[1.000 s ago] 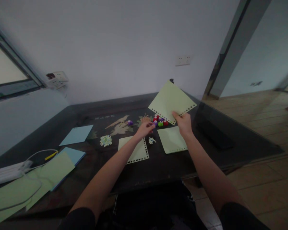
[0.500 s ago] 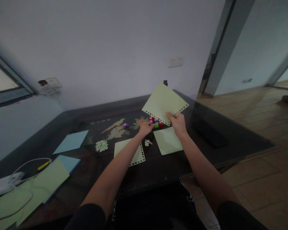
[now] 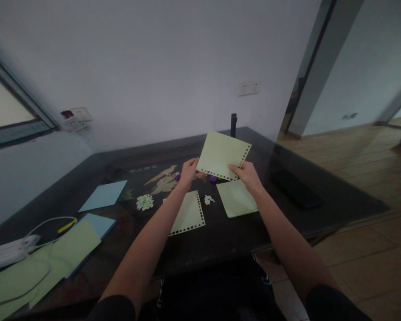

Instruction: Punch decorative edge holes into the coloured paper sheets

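Raised over the table is a pale green sheet of paper (image 3: 222,154) with rows of small punched shapes along two edges. My right hand (image 3: 249,176) pinches its lower right edge, thumb on top. At its left edge my left hand (image 3: 189,171) has its fingers closed on the paper. Purple craft punches (image 3: 214,179) show partly below the sheet, the others hidden by it; one more purple punch (image 3: 177,176) is beside my left hand. A punched green sheet (image 3: 190,214) lies under my left forearm. Near my right wrist rests a pale green paper stack (image 3: 239,200).
Paper cut-outs form a larger pile (image 3: 145,202) and a smaller one (image 3: 209,199). Blue sheets (image 3: 103,196), green sheets (image 3: 67,256) and a white power strip (image 3: 10,253) lie left. A black flat object (image 3: 296,189) is right; a black upright object (image 3: 233,125) stands behind.
My left hand has left the coloured punches and come to the sheet's left edge. The sheet has turned and come lower, now covering most of the punches.
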Available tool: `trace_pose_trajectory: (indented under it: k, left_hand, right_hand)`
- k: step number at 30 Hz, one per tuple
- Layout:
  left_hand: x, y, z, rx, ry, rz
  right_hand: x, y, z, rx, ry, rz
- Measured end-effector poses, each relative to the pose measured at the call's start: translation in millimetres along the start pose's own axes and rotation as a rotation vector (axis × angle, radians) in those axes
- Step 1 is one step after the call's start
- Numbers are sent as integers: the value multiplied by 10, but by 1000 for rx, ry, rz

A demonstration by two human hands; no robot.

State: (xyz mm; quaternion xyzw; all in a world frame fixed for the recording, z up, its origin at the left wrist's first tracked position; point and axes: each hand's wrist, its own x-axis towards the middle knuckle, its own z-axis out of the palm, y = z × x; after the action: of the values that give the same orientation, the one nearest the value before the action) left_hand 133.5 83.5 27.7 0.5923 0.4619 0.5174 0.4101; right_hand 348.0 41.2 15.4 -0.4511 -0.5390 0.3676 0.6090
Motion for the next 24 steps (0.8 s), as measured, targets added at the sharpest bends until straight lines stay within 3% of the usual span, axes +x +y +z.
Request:
trace_pose_trajectory:
  k: [4,7,13,18,24]
  left_hand:
    - [-15,248,-142,56,30,136]
    - [-71,299,-175,113,23,202]
    - [-205,247,-174,64,58,168]
    - [-312,281,-145,7,77,151]
    - [-469,320,40,53,-38,144]
  right_hand:
    - [-27,-10,6,-70,-61,48]
    - [-42,-27,6,-73,-60,52]
    - [-17,-40,1,-30,-23,45]
    - [15,-105,-51,-134,71,-63]
    - [-84,-330,-307,-351,147,-143]
